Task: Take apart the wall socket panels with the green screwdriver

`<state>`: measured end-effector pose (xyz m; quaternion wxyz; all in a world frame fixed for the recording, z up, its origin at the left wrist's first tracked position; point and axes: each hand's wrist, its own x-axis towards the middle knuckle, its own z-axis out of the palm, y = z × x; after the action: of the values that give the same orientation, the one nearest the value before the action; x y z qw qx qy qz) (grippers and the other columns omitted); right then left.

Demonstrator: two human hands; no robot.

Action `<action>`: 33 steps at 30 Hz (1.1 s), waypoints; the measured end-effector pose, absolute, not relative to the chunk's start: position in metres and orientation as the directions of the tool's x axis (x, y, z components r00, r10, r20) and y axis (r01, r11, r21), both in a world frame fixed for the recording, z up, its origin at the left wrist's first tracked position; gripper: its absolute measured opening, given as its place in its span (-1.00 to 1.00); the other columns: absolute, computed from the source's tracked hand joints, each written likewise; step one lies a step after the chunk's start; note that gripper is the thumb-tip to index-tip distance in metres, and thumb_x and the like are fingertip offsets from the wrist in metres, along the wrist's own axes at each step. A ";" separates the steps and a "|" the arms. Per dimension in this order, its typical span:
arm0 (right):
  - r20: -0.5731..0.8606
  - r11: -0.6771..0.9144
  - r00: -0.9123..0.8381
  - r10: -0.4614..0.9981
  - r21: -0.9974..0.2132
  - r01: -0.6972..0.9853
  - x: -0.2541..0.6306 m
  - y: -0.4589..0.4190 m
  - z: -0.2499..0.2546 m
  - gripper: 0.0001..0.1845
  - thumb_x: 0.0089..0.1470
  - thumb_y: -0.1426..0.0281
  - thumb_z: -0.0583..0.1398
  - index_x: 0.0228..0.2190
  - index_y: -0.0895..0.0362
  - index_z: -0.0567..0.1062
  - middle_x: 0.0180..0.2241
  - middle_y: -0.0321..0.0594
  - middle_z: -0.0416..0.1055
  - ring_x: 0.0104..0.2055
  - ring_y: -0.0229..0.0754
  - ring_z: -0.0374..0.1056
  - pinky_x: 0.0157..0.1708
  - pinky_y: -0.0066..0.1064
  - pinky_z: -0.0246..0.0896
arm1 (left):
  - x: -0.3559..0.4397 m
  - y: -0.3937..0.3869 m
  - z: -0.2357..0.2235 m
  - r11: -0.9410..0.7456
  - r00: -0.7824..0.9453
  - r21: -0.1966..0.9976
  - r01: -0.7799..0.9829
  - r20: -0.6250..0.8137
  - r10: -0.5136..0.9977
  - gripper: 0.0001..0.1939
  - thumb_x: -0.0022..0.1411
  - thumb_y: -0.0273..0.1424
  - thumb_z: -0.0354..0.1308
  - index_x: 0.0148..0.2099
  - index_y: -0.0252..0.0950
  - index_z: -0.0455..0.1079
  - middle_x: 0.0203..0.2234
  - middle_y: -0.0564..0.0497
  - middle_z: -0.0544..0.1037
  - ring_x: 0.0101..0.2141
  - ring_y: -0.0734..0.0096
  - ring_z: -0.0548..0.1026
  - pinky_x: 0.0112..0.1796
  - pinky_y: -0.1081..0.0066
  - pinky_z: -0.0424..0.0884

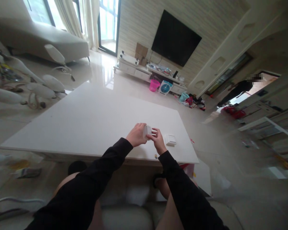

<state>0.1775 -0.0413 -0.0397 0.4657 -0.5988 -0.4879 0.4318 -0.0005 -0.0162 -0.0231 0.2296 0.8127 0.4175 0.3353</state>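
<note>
Above the white table (91, 118), both my hands hold a small white box-shaped piece (147, 131), tilted up between them. My left hand (136, 134) wraps round its left side. With bent fingers, my right hand (157, 140) grips its right side, thumb at the lower edge. A second white piece, square with a raised panel like a wall switch (171, 140), lies on the table just right of my right hand. Near the front edge rests a tiny brownish item (156, 156), too small to name.
Past the table stand a low white TV cabinet (134, 71), a pink bucket (154, 85) and a blue-and-white fan-like box (165, 87). White lamp-like parts (42, 86) are at the left. A person (240, 89) in dark clothes stands far right.
</note>
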 end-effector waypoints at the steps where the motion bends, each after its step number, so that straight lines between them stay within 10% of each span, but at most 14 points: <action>1: -0.078 -0.101 0.152 0.985 -0.983 0.153 0.178 -0.040 -0.043 -0.20 -0.26 0.11 0.50 -0.01 0.02 0.35 -0.04 -0.12 0.48 -0.12 -0.05 0.49 -0.09 -0.15 0.45 | 0.000 -0.014 -0.024 -0.548 0.439 0.650 0.527 0.344 0.830 -0.35 -0.09 -0.45 0.36 0.09 -0.33 0.28 -0.02 -0.22 0.50 0.03 -0.06 0.45 0.08 0.05 0.45; 10: -0.106 -0.118 0.054 0.993 -0.951 0.287 0.189 -0.032 -0.049 -0.06 -0.21 0.11 0.47 0.20 -0.02 0.33 -0.02 -0.14 0.37 -0.12 -0.03 0.47 -0.07 -0.05 0.47 | 0.001 0.000 -0.035 -0.610 0.546 0.617 0.497 0.324 0.772 -0.38 -0.03 -0.48 0.31 0.11 -0.31 0.27 0.00 -0.17 0.49 0.03 0.04 0.45 0.10 0.10 0.44; 33: 0.130 0.128 -0.019 0.991 -0.915 0.383 0.182 -0.039 -0.047 -0.45 -0.08 0.20 0.44 -0.12 -0.03 0.32 0.01 -0.24 0.14 0.02 -0.10 0.30 -0.02 -0.14 0.49 | -0.006 -0.011 -0.026 -0.702 0.669 0.537 0.469 0.303 0.679 -0.40 0.12 -0.61 0.12 0.21 -0.26 0.21 0.18 -0.19 0.43 0.20 0.07 0.39 0.19 0.11 0.42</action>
<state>0.1820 -0.0392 -0.0475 0.4262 -0.5557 -0.6182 0.3570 -0.0057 -0.0112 -0.0262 0.2120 0.8885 0.3229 0.2478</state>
